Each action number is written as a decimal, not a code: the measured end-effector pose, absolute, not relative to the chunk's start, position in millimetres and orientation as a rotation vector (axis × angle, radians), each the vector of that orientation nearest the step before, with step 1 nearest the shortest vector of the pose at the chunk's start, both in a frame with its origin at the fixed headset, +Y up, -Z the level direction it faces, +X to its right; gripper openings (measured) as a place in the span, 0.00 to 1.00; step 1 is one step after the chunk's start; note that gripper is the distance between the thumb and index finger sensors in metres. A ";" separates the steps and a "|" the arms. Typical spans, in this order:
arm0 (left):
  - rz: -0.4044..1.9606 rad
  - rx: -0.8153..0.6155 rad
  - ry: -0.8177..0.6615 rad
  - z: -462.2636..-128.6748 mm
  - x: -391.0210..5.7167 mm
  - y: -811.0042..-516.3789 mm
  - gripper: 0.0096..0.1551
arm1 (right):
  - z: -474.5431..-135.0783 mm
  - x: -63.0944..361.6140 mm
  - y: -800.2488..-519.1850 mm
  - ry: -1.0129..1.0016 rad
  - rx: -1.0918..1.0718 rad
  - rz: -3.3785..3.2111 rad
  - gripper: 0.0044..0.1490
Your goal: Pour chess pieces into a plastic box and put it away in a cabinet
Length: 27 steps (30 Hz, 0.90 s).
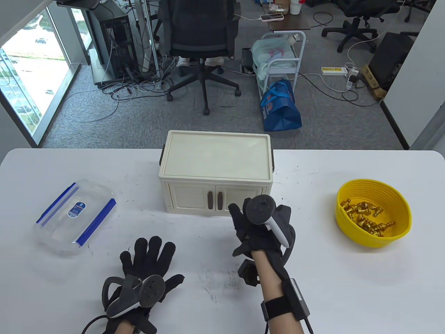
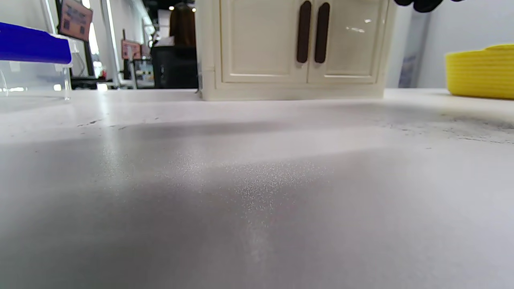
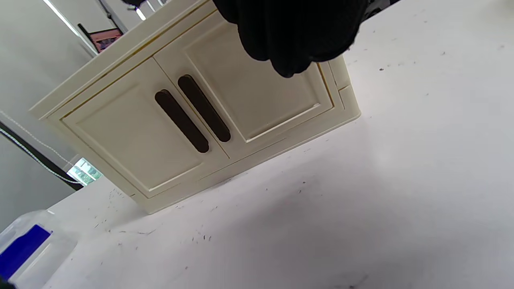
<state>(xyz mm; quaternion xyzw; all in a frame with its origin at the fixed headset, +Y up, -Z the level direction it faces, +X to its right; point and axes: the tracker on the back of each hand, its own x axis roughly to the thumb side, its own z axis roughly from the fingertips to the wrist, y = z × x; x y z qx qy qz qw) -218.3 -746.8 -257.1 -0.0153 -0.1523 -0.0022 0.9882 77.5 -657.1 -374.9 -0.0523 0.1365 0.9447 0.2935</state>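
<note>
A clear plastic box with a lid and blue clips lies at the table's left. A cream cabinet stands mid-table, its two doors shut, with dark handles. A yellow bowl at the right holds several gold chess pieces. My left hand rests flat on the table with fingers spread, empty. My right hand is raised just in front of the cabinet's right door, empty, not touching it. In the right wrist view its fingers hang before that door, to the right of the handles.
The white table ends just behind the cabinet. Beyond it are an office chair, cables and a blue bag on the floor. The left wrist view shows the cabinet front, the box's blue clip and the bowl.
</note>
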 end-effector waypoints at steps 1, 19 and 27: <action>-0.005 -0.032 -0.306 -257.1 -218.3 -746.6 0.51 | -378.8 76.6 -658.4 0.382 -0.159 2.496 0.45; -0.001 -0.062 -0.298 -258.8 -219.2 -747.1 0.51 | -438.4 48.8 -717.2 0.634 -0.301 2.078 0.48; -0.008 -0.077 -0.282 -261.7 -221.5 -748.4 0.51 | -432.1 48.8 -723.9 0.604 -0.351 1.950 0.49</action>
